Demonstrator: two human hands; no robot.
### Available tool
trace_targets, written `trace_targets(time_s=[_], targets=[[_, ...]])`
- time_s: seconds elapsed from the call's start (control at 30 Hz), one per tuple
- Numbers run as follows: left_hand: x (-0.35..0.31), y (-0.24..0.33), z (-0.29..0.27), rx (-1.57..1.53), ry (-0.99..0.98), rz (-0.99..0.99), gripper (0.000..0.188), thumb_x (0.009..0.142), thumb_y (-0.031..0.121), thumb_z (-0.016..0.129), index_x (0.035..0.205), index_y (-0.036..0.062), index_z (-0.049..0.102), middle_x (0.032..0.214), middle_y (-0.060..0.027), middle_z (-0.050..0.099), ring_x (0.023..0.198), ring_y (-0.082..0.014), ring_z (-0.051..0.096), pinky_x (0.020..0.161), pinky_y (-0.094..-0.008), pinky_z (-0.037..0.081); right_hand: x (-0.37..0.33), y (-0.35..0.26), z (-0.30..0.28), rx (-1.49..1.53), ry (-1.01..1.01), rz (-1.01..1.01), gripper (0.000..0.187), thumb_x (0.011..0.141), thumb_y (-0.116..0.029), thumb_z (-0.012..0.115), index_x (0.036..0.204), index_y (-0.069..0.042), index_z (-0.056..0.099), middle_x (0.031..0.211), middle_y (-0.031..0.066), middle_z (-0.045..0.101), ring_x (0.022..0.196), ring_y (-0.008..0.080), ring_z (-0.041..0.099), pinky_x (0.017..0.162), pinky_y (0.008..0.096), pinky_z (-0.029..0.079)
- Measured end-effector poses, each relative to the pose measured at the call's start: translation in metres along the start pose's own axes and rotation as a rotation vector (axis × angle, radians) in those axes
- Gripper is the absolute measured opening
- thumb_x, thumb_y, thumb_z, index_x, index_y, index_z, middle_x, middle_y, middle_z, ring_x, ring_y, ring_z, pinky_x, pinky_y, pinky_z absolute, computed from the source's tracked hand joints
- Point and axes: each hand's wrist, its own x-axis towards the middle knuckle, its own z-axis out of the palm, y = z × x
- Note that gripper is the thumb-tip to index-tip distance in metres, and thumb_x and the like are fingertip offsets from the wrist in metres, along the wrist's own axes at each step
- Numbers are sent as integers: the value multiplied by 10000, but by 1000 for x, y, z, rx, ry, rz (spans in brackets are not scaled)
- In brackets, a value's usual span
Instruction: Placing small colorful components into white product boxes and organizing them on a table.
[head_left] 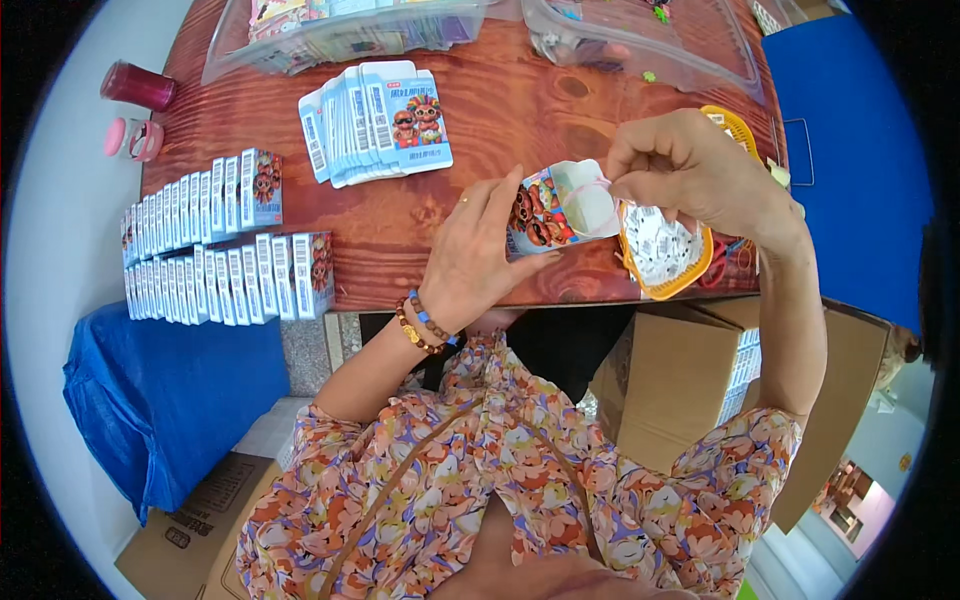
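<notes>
My left hand point(468, 250) grips a small light-blue carton point(541, 214) printed with cartoon figures, fingers along its far side and thumb along its near side. The carton's end flap stands open toward the right. At that end, my right hand point(690, 178) has its thumb and fingertips pinched on a thin pinkish loop point(590, 186), part of which lies across the pale flap. Just below my right hand sits a yellow basket point(655, 294) holding white printed slips. A fanned stack of flat cartons point(370, 125) lies beyond my left hand.
Two rows of upright cartons point(220, 282) stand at the left of the wooden table. Clear plastic bins point(400, 42) line the far edge. A red-lidded jar point(138, 86) and a pink-lidded jar point(133, 139) are far left. An open cardboard box point(670, 375) sits below the table edge.
</notes>
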Motion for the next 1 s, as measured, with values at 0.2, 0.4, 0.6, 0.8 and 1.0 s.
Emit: trace_targets(time_s=[0.2, 0.4, 0.6, 0.8, 1.0], targets=[[-9, 11, 6, 30, 8, 56, 879, 705, 260, 857, 1417, -21, 425, 1194, -216, 561, 1093, -380, 583, 896, -443, 519, -8, 12, 35, -111, 136, -47, 105, 937, -81, 644, 978, 15, 654, 725, 23, 651, 597, 42, 587, 458, 212, 419], [-11, 11, 14, 54, 25, 70, 844, 711, 276, 860, 1381, -29, 446, 1149, -209, 572, 1050, -376, 593, 867, -446, 522, -26, 25, 54, -22, 324, -50, 210, 975, -106, 605, 1146, -3, 671, 866, 39, 706, 733, 62, 662, 534, 199, 472], [-16, 8, 24, -29, 22, 12, 803, 723, 322, 859, 1346, -13, 479, 1133, -199, 594, 1049, -364, 606, 886, -444, 519, -57, 100, 44, -83, 476, 195, 193, 939, -97, 647, 1107, -9, 681, 956, 63, 719, 825, 103, 676, 581, 254, 505], [-20, 11, 30, -58, -21, 10, 801, 716, 318, 864, 1342, -10, 488, 1151, -199, 594, 1060, -364, 605, 904, -451, 511, -45, 168, 78, -489, 614, 131, 270, 836, -125, 734, 1066, 7, 684, 979, 147, 668, 894, 299, 667, 778, 389, 527], [-24, 7, 30, -34, -49, -6, 833, 719, 322, 862, 1368, -14, 461, 1152, -199, 590, 1068, -363, 600, 910, -448, 507, -49, 187, 73, -576, 622, -100, 179, 877, -67, 678, 1023, 36, 692, 951, 147, 659, 856, 271, 672, 752, 380, 530]])
